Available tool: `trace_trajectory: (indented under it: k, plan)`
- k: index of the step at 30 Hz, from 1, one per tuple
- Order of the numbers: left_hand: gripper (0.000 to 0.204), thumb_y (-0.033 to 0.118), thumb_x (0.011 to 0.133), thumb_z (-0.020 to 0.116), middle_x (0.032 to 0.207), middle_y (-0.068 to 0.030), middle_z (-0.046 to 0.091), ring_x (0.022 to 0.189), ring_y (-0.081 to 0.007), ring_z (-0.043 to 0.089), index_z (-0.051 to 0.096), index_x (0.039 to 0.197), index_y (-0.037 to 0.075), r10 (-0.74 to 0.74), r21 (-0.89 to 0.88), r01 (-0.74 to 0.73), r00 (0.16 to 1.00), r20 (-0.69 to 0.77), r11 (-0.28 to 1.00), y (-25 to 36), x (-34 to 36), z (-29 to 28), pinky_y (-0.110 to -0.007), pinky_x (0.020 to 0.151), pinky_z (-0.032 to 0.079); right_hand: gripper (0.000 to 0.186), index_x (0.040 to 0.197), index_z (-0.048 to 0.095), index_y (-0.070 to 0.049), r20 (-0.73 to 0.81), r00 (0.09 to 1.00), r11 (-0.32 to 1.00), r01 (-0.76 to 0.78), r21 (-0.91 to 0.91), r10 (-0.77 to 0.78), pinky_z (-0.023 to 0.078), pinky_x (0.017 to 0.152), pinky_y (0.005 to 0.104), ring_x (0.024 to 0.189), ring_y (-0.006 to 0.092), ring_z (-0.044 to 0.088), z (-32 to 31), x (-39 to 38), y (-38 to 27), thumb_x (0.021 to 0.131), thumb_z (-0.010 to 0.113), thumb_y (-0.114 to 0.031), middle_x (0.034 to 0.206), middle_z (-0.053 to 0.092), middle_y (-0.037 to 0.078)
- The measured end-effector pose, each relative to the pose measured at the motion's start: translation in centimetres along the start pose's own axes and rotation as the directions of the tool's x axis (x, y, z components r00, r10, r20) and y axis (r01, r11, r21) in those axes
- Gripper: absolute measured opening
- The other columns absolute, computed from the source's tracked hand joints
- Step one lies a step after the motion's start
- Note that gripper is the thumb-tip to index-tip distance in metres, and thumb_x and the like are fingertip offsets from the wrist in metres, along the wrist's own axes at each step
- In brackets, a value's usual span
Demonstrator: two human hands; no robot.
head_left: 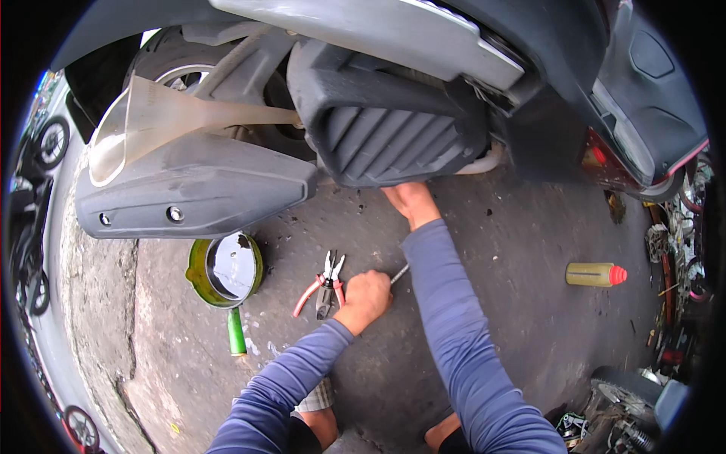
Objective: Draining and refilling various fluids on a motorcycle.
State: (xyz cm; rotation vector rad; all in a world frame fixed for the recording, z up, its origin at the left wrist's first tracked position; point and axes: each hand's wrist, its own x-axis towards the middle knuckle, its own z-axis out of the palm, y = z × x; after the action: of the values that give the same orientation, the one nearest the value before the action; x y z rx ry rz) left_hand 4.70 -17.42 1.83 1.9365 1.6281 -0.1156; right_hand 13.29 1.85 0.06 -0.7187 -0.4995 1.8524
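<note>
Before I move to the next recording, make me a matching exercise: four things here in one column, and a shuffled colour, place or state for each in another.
Things:
1. Funnel
2. Pan
3. Pliers
4. Bottle

Descriptions:
A. Lying on its side, red-capped
B. Beside the left hand
C. Green-handled, holding liquid
D. Pale and see-through

Pairs: 1-D, 2-C, 3-B, 4-A

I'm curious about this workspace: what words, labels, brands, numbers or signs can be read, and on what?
No text is readable.
Slim grey metal rod in the left hand: too small.
Dark grey ridged plastic cover: none legible.
Translucent plastic funnel: any marks too faint.
Yellowish cylindrical bottle with red cap: none legible.
</note>
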Motion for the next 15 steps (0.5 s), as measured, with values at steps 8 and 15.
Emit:
trace_trajectory:
  k: [8, 15]
  plan:
    - [0.025, 0.012, 0.089, 0.056, 0.069, -0.0034, 0.063, 0.054, -0.0154, 0.061, 0.064, 0.109, -0.001, -0.128, -0.951, 0.124, 0.978, 0.166, -0.282, -6.1, 7.4, -6.0, -0.026, 0.052, 0.053, 0.027, 0.103, 0.066, -0.001, 0.509, 0.858, -0.317, 0.464, -0.827, -0.071, 0.051, 0.076, 0.0371, 0.084, 0.0262, 0.063, -6.9, -12.5, -4.4, 0.088, 0.07, -0.023, 0.086, 0.065, 0.01]
    - [0.04, 0.04, 0.097, 0.05, 0.093, -0.0068, 0.067, 0.083, -0.0146, 0.062, 0.063, 0.111, 0.005, -0.024, -0.805, -0.186, 0.977, -0.21, -0.563, -9.7, 14.3, -6.9, -0.034, 0.076, 0.052, 0.02, 0.091, 0.061, -0.002, -0.062, 0.961, 0.286, 0.018, -0.958, -0.27, 0.045, 0.061, 0.0417, 0.065, 0.0332, 0.058, -0.7, -12.9, -0.4, 0.095, 0.059, -0.021, 0.071, 0.059, 0.016]
